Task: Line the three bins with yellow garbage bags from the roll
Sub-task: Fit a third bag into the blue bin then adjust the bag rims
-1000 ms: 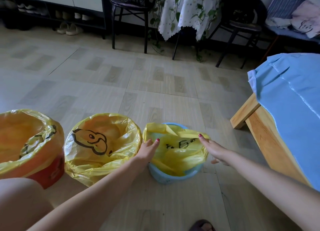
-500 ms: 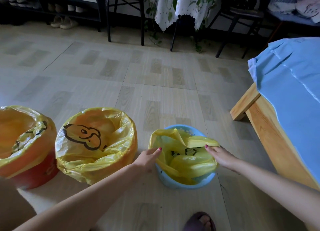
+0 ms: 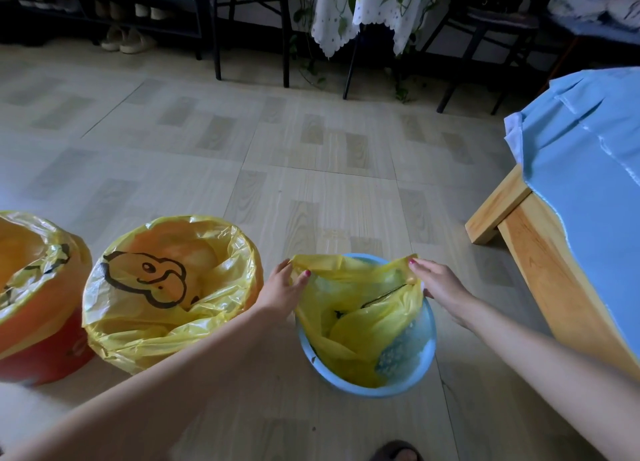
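Note:
Three bins stand in a row on the floor. The red bin (image 3: pixel 38 353) at the far left wears a yellow bag over its rim. The middle bin is fully wrapped in a yellow bag with a black duck drawing (image 3: pixel 166 287). The blue bin (image 3: pixel 405 381) on the right holds a loose yellow bag (image 3: pixel 360 318) that hangs inside it. My left hand (image 3: pixel 280 289) pinches the bag's left top corner. My right hand (image 3: pixel 440 284) pinches its right top corner, stretching the far edge across the rim. The roll is not in view.
A wooden bed frame (image 3: pixel 540 263) with a light blue sheet (image 3: pixel 595 170) stands at the right. Dark chairs (image 3: pixel 249 28) and a small table with a white cloth (image 3: pixel 360 10) line the far wall. A sandalled foot (image 3: pixel 396 453) shows at the bottom edge.
Both hands have taken hold of the bag's top corners and lifted and spread them toward the blue bin's far rim. The view has shifted so the bins sit lower and further left.

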